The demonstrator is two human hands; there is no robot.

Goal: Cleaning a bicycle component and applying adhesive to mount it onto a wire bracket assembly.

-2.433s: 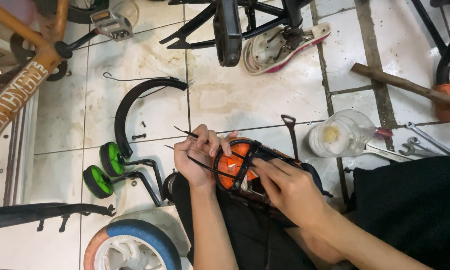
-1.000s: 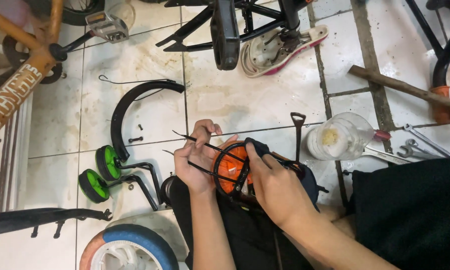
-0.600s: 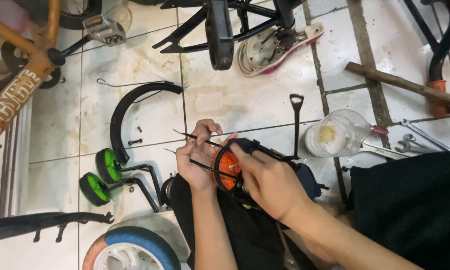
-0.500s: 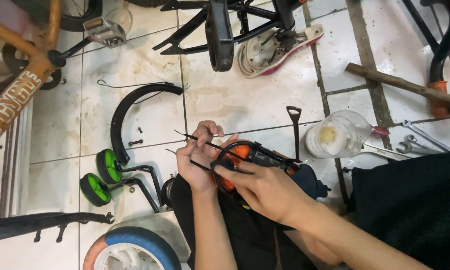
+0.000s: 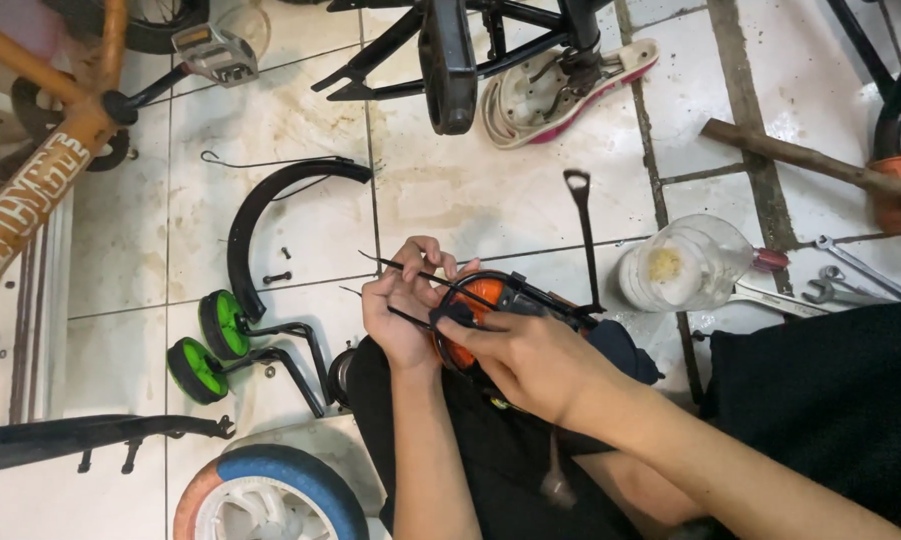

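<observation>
My left hand (image 5: 402, 305) grips the thin black metal rods of a small rack-like frame (image 5: 570, 300) held over my lap. An orange reflector (image 5: 480, 296) sits inside that frame, partly hidden by my fingers. My right hand (image 5: 530, 355) lies over the frame and the reflector from the right, its fingers pinching a dark part at the reflector's left edge. One black strut of the frame (image 5: 582, 235) sticks up toward the far tiles.
A black mudguard (image 5: 260, 215) and two green training wheels (image 5: 210, 345) lie on the tiled floor (image 5: 490, 190) at left, with a blue-tyred wheel (image 5: 270, 495) below. A clear plastic jar (image 5: 685, 262), spanners (image 5: 850, 280), a wooden handle (image 5: 810, 160), a sandal (image 5: 560, 90) and bicycle frames (image 5: 450, 50) lie beyond.
My right hand has slid left across the frame and now covers most of the orange reflector. The left hand keeps its hold on the rods.
</observation>
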